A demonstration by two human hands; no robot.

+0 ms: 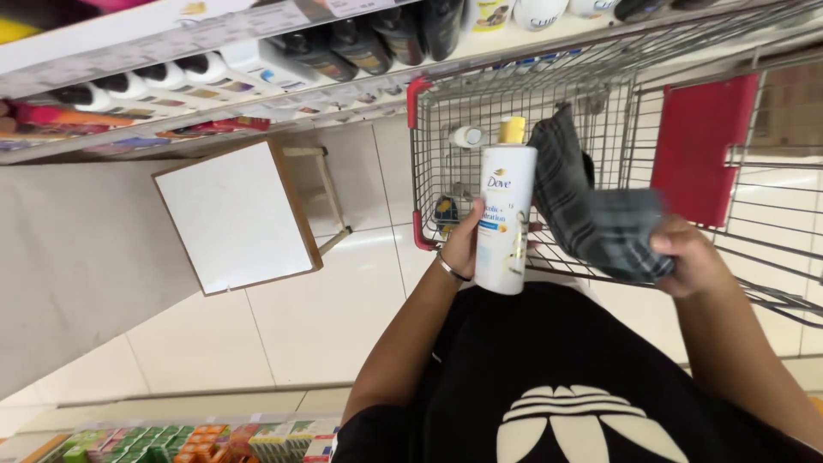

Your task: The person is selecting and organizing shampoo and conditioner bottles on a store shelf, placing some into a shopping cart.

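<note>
Both hands full over the shopping cart
Left hand wraps a white bottle; right hand pinches a grey plaid cloth.

Bright, even overhead store light; glare on the floor tiles left of the hands; wide-angle bending at edges; slight motion blur.

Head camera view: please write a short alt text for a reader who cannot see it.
A person's left hand holds a white bottle with a yellow cap upright, while the right hand grips a dark grey checked cloth over a wire shopping cart. Shelves of bottles stand to the left above a small white-topped stool.
</note>
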